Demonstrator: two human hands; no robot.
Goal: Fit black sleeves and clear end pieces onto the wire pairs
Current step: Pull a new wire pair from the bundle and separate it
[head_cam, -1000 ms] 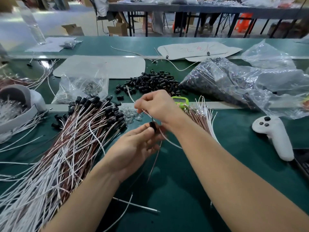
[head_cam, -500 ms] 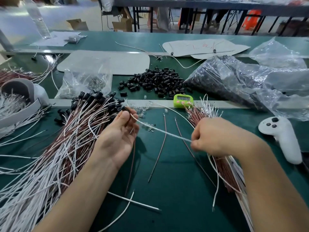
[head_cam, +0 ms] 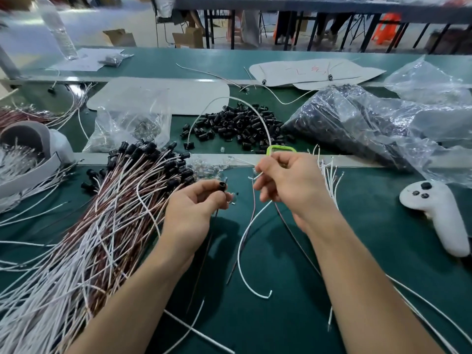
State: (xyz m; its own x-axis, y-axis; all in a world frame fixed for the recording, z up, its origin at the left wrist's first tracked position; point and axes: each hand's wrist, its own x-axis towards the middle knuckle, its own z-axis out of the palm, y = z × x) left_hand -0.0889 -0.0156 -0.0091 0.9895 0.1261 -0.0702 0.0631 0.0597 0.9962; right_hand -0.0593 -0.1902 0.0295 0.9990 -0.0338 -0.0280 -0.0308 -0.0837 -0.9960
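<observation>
On the near side of the heap of loose sleeves (head_cam: 237,126), both hands are up off the desk (head_cam: 281,315). The left hand (head_cam: 194,210) pinches one black sleeve (head_cam: 222,186) between thumb and fingertips. The right hand (head_cam: 291,182), fingers curled, nips a white wire (head_cam: 242,238) just behind its tip, the rest hanging slack. That wire looks light and floppy, so I'd grip it close to the end. The sleeve seems small, stiff and easy to drop.

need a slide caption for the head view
Left hand holds a black sleeve while right hand pinches loose wires above the green table.
</observation>
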